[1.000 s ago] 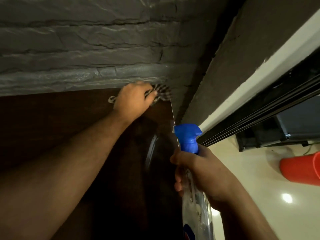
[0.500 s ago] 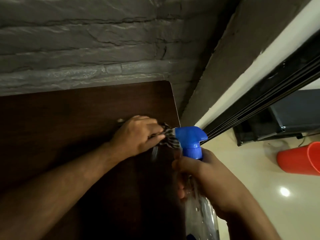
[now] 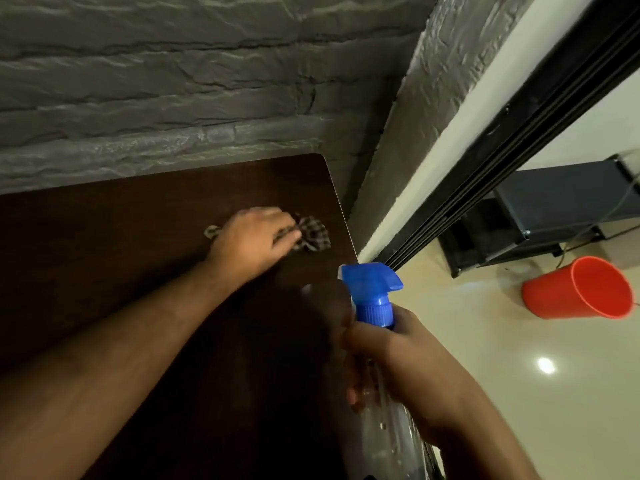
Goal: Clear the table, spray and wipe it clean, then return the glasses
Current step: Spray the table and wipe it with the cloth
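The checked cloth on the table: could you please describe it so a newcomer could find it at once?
Start at the dark brown wooden table against the grey stone wall and go to its far right corner. There the left hand presses a small crumpled checked cloth, the only patterned fabric there.

Dim, warm light; glare spot on floor; hands motion-blurred; wide-angle edge distortion.

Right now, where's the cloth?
In the head view the checked cloth lies on the dark table near its far right corner, under the left hand, beyond the spray bottle.
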`<state>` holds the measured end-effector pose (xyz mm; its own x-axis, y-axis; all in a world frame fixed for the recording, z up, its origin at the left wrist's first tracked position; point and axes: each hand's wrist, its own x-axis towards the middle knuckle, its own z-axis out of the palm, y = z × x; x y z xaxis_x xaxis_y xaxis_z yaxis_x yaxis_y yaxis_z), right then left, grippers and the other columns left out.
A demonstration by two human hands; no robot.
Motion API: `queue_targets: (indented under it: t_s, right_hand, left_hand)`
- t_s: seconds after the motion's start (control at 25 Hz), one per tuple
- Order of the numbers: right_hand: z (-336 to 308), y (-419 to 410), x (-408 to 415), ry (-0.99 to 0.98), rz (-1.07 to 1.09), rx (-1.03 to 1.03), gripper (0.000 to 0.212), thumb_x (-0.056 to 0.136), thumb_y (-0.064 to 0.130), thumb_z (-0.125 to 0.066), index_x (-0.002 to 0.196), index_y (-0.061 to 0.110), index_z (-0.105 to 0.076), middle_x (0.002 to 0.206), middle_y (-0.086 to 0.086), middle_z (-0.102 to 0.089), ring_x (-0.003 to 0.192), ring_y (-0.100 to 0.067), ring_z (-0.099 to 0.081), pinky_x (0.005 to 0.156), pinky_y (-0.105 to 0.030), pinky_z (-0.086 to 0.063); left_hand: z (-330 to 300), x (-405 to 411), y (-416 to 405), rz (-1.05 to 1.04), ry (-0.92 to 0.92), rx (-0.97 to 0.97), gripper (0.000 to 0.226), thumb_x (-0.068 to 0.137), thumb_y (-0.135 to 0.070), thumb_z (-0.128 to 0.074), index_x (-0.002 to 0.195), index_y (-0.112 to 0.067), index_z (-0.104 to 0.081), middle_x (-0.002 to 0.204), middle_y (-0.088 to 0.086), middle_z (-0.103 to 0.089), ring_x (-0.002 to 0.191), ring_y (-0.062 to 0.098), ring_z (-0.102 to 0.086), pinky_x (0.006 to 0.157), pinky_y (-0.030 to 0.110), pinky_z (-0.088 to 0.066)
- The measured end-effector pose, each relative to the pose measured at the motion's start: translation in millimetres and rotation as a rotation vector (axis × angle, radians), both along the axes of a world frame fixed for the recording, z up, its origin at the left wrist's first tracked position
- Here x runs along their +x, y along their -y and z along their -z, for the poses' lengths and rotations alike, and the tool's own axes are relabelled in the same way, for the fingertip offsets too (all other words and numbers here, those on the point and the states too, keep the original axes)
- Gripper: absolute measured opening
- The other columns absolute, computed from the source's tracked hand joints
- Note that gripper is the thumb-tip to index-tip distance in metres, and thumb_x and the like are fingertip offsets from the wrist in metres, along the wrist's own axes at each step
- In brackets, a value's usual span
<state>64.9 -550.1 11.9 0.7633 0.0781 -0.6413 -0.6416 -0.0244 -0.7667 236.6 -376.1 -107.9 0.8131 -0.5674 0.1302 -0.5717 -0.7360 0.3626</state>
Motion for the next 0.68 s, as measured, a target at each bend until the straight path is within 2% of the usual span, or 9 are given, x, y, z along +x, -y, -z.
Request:
queue_targets:
  t_s: [0.08, 0.16, 0.2, 0.28, 0.36, 0.4, 0.48, 0.56, 0.68]
  right_hand:
    - [4, -3, -10, -0.016, 0.018, -0.018, 0.035, 0.063, 0.024, -0.065, 0.091, 0.006, -0.052, 0.057, -0.016, -0.057, 0.047, -0.028, -0.055, 0.056, -0.034, -0.044]
    - [5, -9, -20, -0.012, 0.020, -0.043, 0.035, 0.063, 0.025, -0.064, 0.088, 0.004, -0.051, 0.055, -0.016, -0.057, 0.048, -0.028, -0.055, 0.058, -0.037, -0.044]
    - [5, -12, -23, -0.005, 0.022, -0.054, 0.034, 0.063, 0.024, -0.063, 0.086, 0.003, -0.051, 0.054, -0.016, -0.057, 0.047, -0.028, -0.054, 0.058, -0.037, -0.043]
    - [3, -18, -30, -0.004, 0.023, -0.065, 0.031, 0.063, 0.023, -0.061, 0.083, 0.002, -0.051, 0.053, -0.016, -0.057, 0.046, -0.028, -0.054, 0.059, -0.040, -0.042]
    - [0, -18, -36, -0.003, 0.019, -0.073, 0.031, 0.063, 0.024, -0.061, 0.084, 0.003, -0.051, 0.054, -0.017, -0.057, 0.046, -0.027, -0.053, 0.060, -0.040, -0.041]
    - [-2, -16, -40, -0.007, 0.017, -0.078, 0.032, 0.063, 0.025, -0.061, 0.085, 0.004, -0.051, 0.055, -0.017, -0.057, 0.046, -0.027, -0.053, 0.059, -0.039, -0.041]
    - [-1, -11, -46, -0.017, 0.021, -0.081, 0.036, 0.062, 0.027, -0.061, 0.089, 0.005, -0.051, 0.056, -0.017, -0.058, 0.046, -0.027, -0.054, 0.058, -0.036, -0.041]
    - [3, -7, -51, -0.023, 0.021, -0.088, 0.039, 0.062, 0.027, -0.062, 0.091, 0.004, -0.051, 0.056, -0.017, -0.058, 0.047, -0.027, -0.054, 0.059, -0.037, -0.042]
    - [8, -7, -59, -0.021, 0.033, -0.073, 0.034, 0.064, 0.025, -0.062, 0.087, 0.005, -0.050, 0.055, -0.016, -0.056, 0.045, -0.027, -0.053, 0.053, -0.032, -0.042]
  left_hand:
    - [1, 24, 19, -0.256, 0.021, 0.049, 0.027, 0.096, -0.038, -0.048, 0.101, -0.016, -0.063, 0.092, 0.002, -0.062, 0.084, 0.021, -0.060, 0.070, 0.034, -0.044]
    - [-3, 16, 56, -0.266, -0.003, 0.017, 0.023, 0.096, -0.036, -0.050, 0.099, -0.017, -0.062, 0.093, 0.003, -0.061, 0.085, 0.021, -0.059, 0.069, 0.034, -0.043]
    - [-3, 2, 71, -0.173, -0.033, -0.012, 0.022, 0.095, -0.036, -0.051, 0.096, -0.017, -0.062, 0.091, 0.003, -0.061, 0.084, 0.022, -0.058, 0.069, 0.033, -0.042]
    - [-1, -41, 65, 0.162, -0.070, -0.046, 0.023, 0.093, -0.035, -0.052, 0.090, -0.016, -0.063, 0.082, 0.002, -0.058, 0.078, 0.021, -0.056, 0.068, 0.032, -0.039]
    - [1, -62, 24, 0.311, -0.045, -0.065, 0.029, 0.091, -0.039, -0.048, 0.088, -0.015, -0.064, 0.078, 0.001, -0.058, 0.073, 0.019, -0.056, 0.068, 0.033, -0.041]
    - [-1, -58, 5, 0.247, -0.018, -0.075, 0.031, 0.091, -0.041, -0.046, 0.089, -0.016, -0.065, 0.079, 0.000, -0.059, 0.074, 0.020, -0.057, 0.068, 0.034, -0.043]
    - [-4, -30, -12, -0.030, 0.007, -0.024, 0.029, 0.094, -0.040, -0.046, 0.092, -0.016, -0.063, 0.082, -0.001, -0.057, 0.077, 0.021, -0.058, 0.067, 0.034, -0.043]
    - [-5, 4, 8, -0.260, 0.026, 0.014, 0.024, 0.097, -0.038, -0.047, 0.095, -0.018, -0.059, 0.085, 0.000, -0.056, 0.081, 0.021, -0.058, 0.066, 0.033, -0.040]
    - [-1, 12, 68, -0.352, 0.009, -0.017, 0.023, 0.097, -0.038, -0.047, 0.099, -0.018, -0.059, 0.095, 0.003, -0.061, 0.087, 0.021, -0.059, 0.066, 0.032, -0.034]
